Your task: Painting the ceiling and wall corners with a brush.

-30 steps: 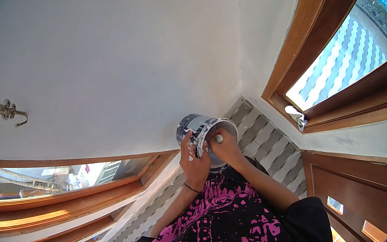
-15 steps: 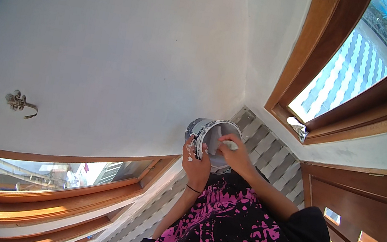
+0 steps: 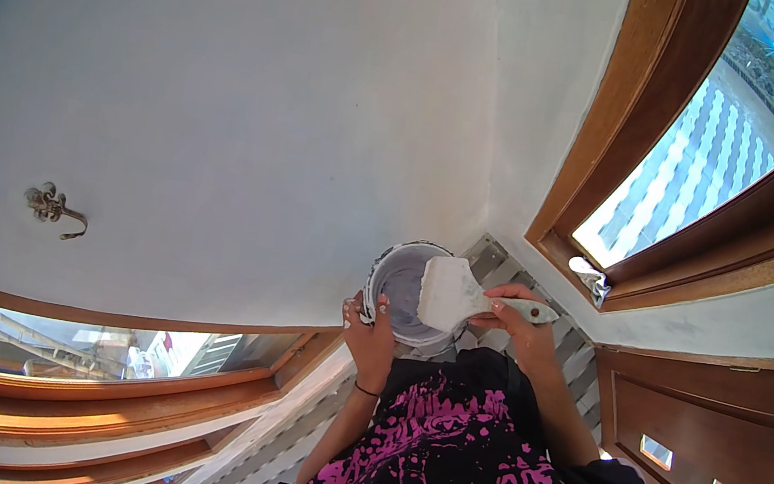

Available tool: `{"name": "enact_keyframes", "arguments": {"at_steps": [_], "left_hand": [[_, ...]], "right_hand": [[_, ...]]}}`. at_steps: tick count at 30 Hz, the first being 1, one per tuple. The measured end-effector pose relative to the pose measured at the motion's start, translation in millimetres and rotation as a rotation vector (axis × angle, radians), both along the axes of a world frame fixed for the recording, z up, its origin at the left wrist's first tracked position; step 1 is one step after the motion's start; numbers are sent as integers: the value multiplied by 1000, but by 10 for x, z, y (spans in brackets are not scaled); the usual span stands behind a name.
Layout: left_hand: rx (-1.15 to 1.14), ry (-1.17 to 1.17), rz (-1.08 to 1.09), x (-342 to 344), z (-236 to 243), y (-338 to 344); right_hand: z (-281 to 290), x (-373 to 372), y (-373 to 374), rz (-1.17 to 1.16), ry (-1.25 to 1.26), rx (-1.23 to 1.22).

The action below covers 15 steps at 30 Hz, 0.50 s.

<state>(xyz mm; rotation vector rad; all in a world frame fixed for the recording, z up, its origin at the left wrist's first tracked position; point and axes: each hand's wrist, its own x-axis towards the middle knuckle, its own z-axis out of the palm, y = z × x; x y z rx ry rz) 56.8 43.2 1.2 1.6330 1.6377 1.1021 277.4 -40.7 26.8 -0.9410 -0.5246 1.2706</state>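
Note:
A round bucket (image 3: 379, 276), its rim smeared with white, is held in front of me near the wall. My left hand (image 3: 369, 338) grips its near left rim, with white spots on the fingers. In my right hand (image 3: 518, 324) is a wide paintbrush (image 3: 449, 295), gripped by its handle. The flat head is coated in white and lies over the right part of the bucket's opening. Greyish-white paint (image 3: 397, 289) coats the inside; how deep it goes I cannot tell.
A white wall (image 3: 225, 115) fills the far side, with an ornate metal hook (image 3: 55, 210) on its left. A wood-framed window (image 3: 618, 127) stands at right, a crumpled white cloth (image 3: 590, 278) on its sill. Another window (image 3: 87, 347) is lower left. A wooden door (image 3: 712, 425) stands right.
My right hand has moved right and lifted the paintbrush out of the bucket, so its broad head now shows. The bucket sits slightly lower and its opening faces up more.

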Motion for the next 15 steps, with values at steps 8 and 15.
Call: {"name": "enact_keyframes", "arguments": {"at_steps": [8,15], "left_hand": [[-5,-68,23,-69,-19,-11],[-72,-100,93,-195,-14,-88]], "right_hand": [[169,170,363,-79,89,55],[296,250,1353,-284,244,288]]}}
